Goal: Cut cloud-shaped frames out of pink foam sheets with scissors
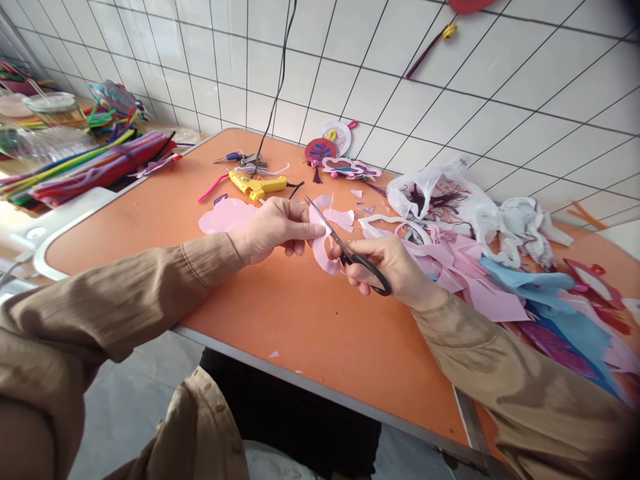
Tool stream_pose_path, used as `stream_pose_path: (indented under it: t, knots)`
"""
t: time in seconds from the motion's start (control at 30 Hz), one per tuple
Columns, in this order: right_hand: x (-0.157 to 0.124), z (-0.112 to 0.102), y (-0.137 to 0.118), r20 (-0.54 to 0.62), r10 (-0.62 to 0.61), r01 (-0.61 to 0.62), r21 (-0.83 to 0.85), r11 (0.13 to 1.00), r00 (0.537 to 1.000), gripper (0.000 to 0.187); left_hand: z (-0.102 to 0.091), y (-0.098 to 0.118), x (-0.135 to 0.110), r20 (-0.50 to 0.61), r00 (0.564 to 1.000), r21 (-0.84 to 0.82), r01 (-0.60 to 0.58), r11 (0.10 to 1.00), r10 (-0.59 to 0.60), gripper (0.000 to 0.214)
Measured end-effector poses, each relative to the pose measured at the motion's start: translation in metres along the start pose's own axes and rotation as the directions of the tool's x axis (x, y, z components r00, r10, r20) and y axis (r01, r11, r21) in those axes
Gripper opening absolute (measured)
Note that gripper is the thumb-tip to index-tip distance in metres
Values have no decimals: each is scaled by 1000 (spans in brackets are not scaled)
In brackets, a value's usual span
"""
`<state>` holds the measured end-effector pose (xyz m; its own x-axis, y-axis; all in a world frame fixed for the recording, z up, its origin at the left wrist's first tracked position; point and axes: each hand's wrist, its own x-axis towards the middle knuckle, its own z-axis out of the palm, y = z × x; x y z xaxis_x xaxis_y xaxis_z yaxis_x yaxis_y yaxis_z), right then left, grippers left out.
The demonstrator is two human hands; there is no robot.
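My left hand (273, 230) pinches a curved piece of pink foam sheet (320, 243) just above the orange table (300, 320). My right hand (393, 267) grips black-handled scissors (345, 250), fingers through the loops. The blades are parted and point up-left into the pink piece. A larger pink cut-out shape (225, 217) lies on the table behind my left hand.
A yellow glue gun (257, 185) with a black cord lies at the back. Pink, blue and purple foam scraps (500, 287) and a white plastic bag (440, 197) pile up on the right. Coloured pipe cleaners (85, 167) lie at the left. Finished round ornaments (325, 150) rest near the tiled wall.
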<state>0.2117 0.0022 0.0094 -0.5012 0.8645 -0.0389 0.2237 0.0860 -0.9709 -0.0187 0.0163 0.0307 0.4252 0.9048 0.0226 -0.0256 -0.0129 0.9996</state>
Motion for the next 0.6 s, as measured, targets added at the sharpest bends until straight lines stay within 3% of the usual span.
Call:
stream_pose_path:
  t: [0.13, 0.27, 0.6]
  knots:
    - [0, -2, -3, 0, 43, -43, -19, 999, 999, 42, 1, 7, -1, -45, 999, 52, 12, 999, -9, 23]
    - [-2, -2, -8, -2, 45, -45, -17, 999, 999, 41, 0, 11, -1, -19, 1000, -10, 14, 1000, -14, 35]
    - [-1, 0, -5, 10, 25, -25, 7, 1000, 1000, 48, -1, 6, 1, 19, 998, -111, 69, 991, -67, 28]
